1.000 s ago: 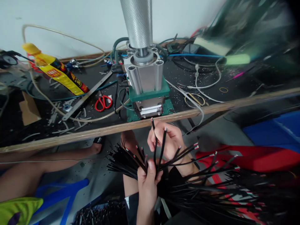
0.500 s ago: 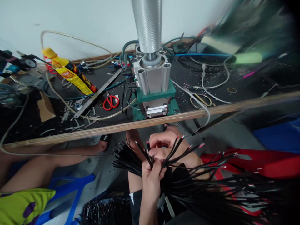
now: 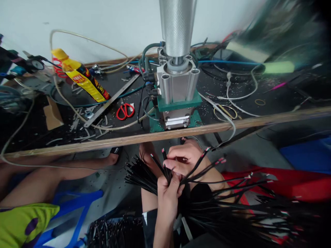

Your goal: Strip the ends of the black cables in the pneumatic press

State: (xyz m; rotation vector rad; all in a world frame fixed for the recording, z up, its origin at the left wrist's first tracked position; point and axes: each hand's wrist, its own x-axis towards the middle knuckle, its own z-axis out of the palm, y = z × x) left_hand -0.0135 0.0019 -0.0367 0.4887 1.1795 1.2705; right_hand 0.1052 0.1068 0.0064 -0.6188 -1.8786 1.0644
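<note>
In front of the bench edge, my left hand (image 3: 168,193) is closed round several black cables (image 3: 201,163) whose stripped ends show red, white and green wire tips. Close above it, my right hand (image 3: 184,158) has its thumb and forefinger pinched at one cable end (image 3: 163,154) that stands up from the left hand. Part of that pinch is hidden behind the thumb. A thick bundle of black cables (image 3: 139,175) points left beneath the hands. Many more loose cables (image 3: 258,206) fan out over my lap to the right.
A pneumatic press (image 3: 178,82) on a green base stands at the bench edge. Red-handled scissors (image 3: 125,111), a steel ruler (image 3: 111,101), a yellow bottle (image 3: 82,77) and gold-handled scissors (image 3: 225,112) lie on the bench (image 3: 144,137). Another person's leg (image 3: 77,171) and a blue stool (image 3: 80,206) are at left.
The view has shifted slightly, so the press and bench items appear farther right. Both hands keep nearly the same pose, and the cable tips by the right hand have moved a little.
</note>
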